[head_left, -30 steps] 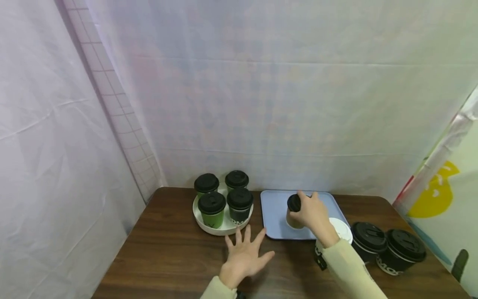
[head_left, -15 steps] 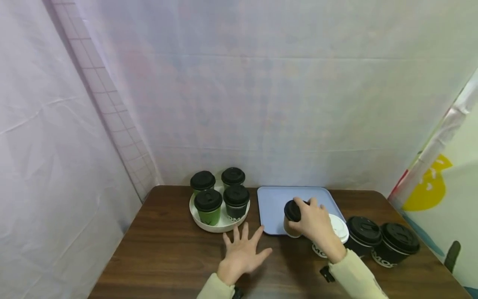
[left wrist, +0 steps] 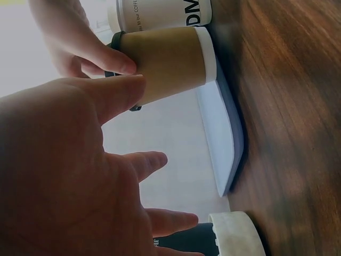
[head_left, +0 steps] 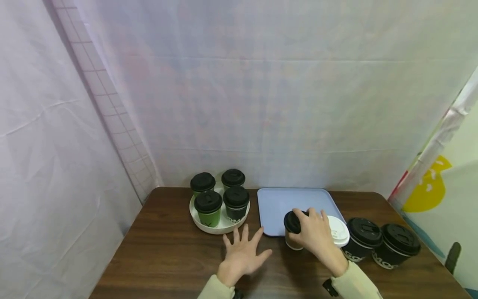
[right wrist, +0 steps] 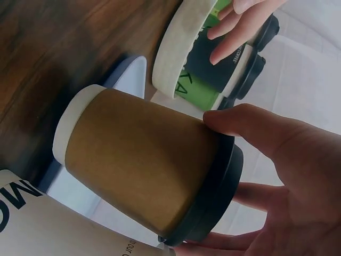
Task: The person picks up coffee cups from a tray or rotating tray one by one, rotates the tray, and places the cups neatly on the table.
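Observation:
My right hand (head_left: 315, 233) grips a brown paper coffee cup (right wrist: 141, 160) by its black lid (right wrist: 213, 192). In the head view the cup overlaps the near edge of the blue tray (head_left: 276, 205); the left wrist view shows its white base out past the tray's edge. A white-lidded cup (head_left: 337, 230) stands just right of that hand, partly hidden by it. My left hand (head_left: 242, 253) has its fingers spread, palm down over the wooden table, holding nothing. Just beyond its fingertips is a round white tray (head_left: 213, 229) bearing several black-lidded cups, among them a green cup (head_left: 210, 218).
Two larger black-lidded cups, a nearer-middle dark cup (head_left: 362, 238) and an outer dark cup (head_left: 396, 245), stand at the right of the wooden table (head_left: 160, 253). A white curtain (head_left: 239, 104) hangs along the back edge.
My right hand has brought the brown coffee cup from over the blue tray toward me, past its near edge. The left hand stays spread in about the same place.

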### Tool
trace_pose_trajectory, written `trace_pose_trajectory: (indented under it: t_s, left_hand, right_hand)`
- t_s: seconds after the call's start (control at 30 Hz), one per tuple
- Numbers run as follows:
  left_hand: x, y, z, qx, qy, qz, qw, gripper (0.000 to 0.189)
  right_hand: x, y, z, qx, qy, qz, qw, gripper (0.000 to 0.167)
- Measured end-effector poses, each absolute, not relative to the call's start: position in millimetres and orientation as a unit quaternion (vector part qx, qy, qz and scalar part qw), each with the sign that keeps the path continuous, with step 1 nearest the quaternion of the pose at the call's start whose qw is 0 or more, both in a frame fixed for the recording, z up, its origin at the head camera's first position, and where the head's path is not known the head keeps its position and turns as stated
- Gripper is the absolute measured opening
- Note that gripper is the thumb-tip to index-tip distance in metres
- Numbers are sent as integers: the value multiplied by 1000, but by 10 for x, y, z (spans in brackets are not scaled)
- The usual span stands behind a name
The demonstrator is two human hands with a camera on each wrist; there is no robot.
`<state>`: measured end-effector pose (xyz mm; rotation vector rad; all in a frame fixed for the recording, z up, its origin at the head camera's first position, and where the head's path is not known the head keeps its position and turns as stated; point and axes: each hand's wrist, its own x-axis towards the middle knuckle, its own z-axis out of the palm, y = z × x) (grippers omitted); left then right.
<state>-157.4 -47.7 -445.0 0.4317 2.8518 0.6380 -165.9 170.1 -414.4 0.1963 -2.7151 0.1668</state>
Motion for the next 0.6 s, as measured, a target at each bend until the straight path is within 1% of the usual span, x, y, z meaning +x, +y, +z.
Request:
trace_pose_trajectory:
  t_s: [0.3,0.6]
  left_hand:
    - [-1579,-480,-4447,144,960,220,98,70]
    - [-1584,-481,-4446,142,960,217,108,70]
  right_hand:
    - [-1603,1705,-4139,59,-981,65,171,70]
    - [-1549,1712,-4185,77,-974,62,205,68]
